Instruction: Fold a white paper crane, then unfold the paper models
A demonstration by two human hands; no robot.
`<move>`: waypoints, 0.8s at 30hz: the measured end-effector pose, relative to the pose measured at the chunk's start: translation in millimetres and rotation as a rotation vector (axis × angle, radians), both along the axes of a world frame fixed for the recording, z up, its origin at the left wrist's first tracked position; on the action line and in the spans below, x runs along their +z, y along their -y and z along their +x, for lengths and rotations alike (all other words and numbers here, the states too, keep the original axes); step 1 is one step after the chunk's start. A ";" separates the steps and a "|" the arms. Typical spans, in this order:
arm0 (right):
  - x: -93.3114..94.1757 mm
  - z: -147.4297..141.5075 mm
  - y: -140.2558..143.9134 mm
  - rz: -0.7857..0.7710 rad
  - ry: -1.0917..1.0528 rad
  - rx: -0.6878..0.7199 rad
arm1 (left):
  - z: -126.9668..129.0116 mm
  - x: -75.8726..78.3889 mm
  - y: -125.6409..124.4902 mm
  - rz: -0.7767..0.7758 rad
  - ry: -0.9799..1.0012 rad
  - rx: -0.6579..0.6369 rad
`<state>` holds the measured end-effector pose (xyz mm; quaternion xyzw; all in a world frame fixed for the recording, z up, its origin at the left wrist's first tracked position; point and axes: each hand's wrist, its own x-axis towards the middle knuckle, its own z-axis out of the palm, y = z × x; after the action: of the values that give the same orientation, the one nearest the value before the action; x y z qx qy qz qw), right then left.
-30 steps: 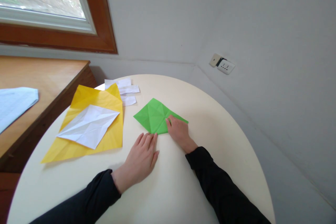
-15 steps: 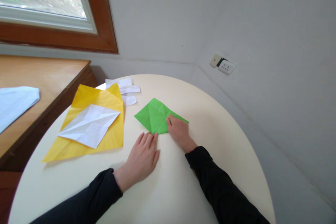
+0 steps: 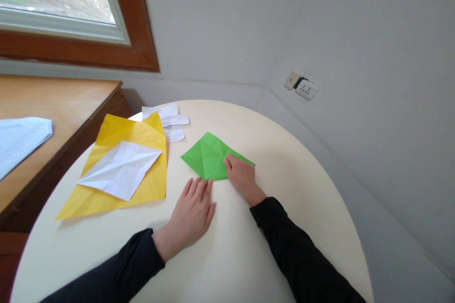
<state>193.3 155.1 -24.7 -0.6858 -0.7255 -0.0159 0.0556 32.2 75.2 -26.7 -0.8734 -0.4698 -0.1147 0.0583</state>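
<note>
A sheet of green origami paper (image 3: 205, 154), creased and folded into a diamond-like shape, lies on the round table. My left hand (image 3: 190, 212) rests palm down with its fingers stretched out, the fingertips at the paper's near corner. Over the right part of the sheet, my right hand (image 3: 242, 177) has its fingers curled in, thumb and knuckles pressed against the paper. What lies under those fingers is hidden.
To the left, a yellow paper sheet (image 3: 156, 177) carries a folded white paper (image 3: 122, 170). White paper strips (image 3: 174, 120) lie behind it. The round cream table (image 3: 284, 227) stands near a wooden desk (image 3: 71, 92) with light-blue folded cloth or paper (image 3: 26, 137).
</note>
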 end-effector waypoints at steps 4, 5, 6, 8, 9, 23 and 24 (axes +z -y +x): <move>1.0 -0.8 0.4 -0.022 0.002 -0.006 | 0.2 -0.9 -0.2 -0.016 0.013 -0.001; 1.4 -1.2 0.4 -0.028 0.008 -0.013 | 0.1 -1.1 -0.2 -0.018 0.015 -0.001; 1.8 -1.6 0.4 -0.033 0.015 -0.021 | 0.1 -1.3 -0.2 -0.019 0.015 -0.002; 2.3 -2.2 0.2 -0.040 0.026 -0.036 | -0.2 -1.7 -0.3 -0.018 0.016 -0.002; 2.3 -2.3 0.2 -0.041 0.028 -0.039 | -0.3 -2.0 -0.4 -0.016 0.018 -0.002; 1.6 -1.9 1.1 -0.034 0.023 -0.008 | 0.3 -3.6 -1.0 -0.016 0.069 0.001; 1.7 -2.0 1.1 -0.035 0.027 -0.012 | 0.6 -3.4 -1.0 -0.018 0.071 0.003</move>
<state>191.2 154.0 -23.0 -0.6909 -0.7221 -0.0129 0.0339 32.8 76.2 -30.1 -0.8685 -0.4739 -0.1414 0.0338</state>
